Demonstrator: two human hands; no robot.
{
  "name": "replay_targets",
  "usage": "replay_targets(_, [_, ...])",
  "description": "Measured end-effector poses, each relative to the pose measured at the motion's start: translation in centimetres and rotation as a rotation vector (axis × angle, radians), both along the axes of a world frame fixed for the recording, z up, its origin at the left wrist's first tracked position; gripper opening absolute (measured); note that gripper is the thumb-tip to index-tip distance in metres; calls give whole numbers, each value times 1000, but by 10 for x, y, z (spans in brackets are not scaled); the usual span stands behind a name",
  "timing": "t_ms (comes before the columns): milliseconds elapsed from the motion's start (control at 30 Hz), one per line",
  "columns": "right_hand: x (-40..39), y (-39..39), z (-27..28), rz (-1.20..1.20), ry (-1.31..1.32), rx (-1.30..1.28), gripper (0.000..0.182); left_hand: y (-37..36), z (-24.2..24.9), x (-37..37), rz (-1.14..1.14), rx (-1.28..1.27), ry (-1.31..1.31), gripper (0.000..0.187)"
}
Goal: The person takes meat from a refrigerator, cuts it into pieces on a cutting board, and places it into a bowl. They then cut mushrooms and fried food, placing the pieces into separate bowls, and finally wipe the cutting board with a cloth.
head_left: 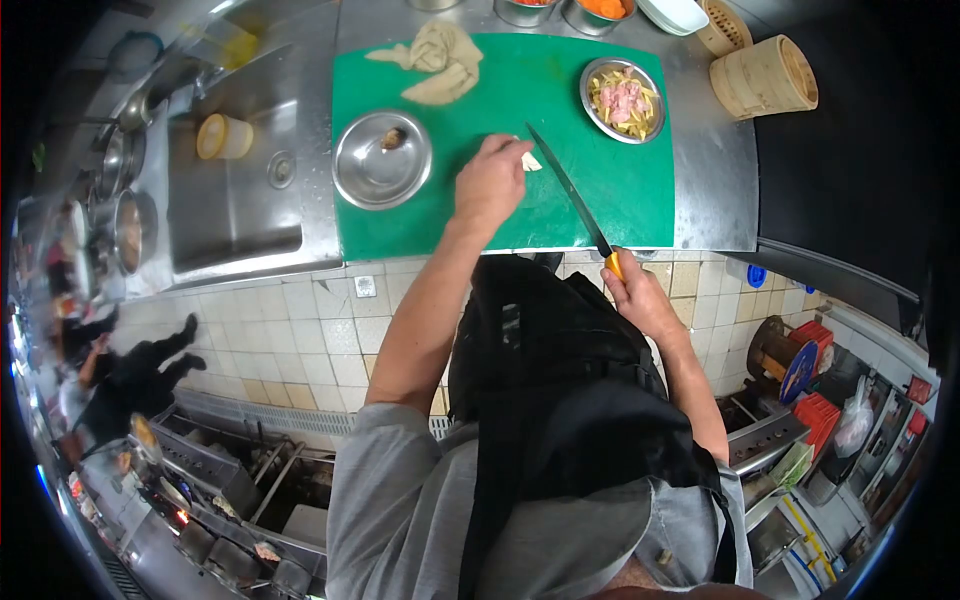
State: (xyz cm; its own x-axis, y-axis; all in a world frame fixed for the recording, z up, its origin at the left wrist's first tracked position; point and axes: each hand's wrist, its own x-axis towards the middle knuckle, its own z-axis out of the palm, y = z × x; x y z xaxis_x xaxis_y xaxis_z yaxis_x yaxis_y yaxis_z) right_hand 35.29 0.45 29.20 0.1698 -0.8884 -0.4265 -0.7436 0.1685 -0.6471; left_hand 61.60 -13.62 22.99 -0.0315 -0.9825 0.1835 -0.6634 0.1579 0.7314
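My right hand (640,294) is wrapped round the yellow handle of a long kitchen knife (572,190). Its blade slants up and left over the green cutting board (430,228). Curled fingers of my left hand (492,182) press on a small white piece of food (531,162), partly hidden under them, just left of the blade. Left of that hand stands a steel bowl (368,172) with one small brown piece (392,139) inside. A second steel bowl (586,104), at the board's right, holds yellow strips and pink meat (624,98).
A crumpled cloth (436,62) lies on the board's far left. Bamboo steamers (760,80) and bowls of chopped orange food (606,8) stand behind and right. To the left is a sink (240,200) with a yellow-rimmed tub (224,137). A person (130,385) stands far left, near stoves.
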Motion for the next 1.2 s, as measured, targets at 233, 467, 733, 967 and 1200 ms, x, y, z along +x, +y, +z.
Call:
replay_targets(233, [4,-3,9,69,10,36,35,6,-4,12,39,197,69,18])
replay_targets(467, [4,-1,9,84,25,66,40,10,-27,-5,200,183,408,22])
replay_targets(733, [1,2,12,99,38,-62,38,7,-17,1,99,85,226,17])
replay_targets(967, [1,5,26,134,63,-104,38,5,-17,1,70,63,233,12])
replay_targets(1200, [0,5,6,159,93,-121,29,0,-15,2,57,98,153,10])
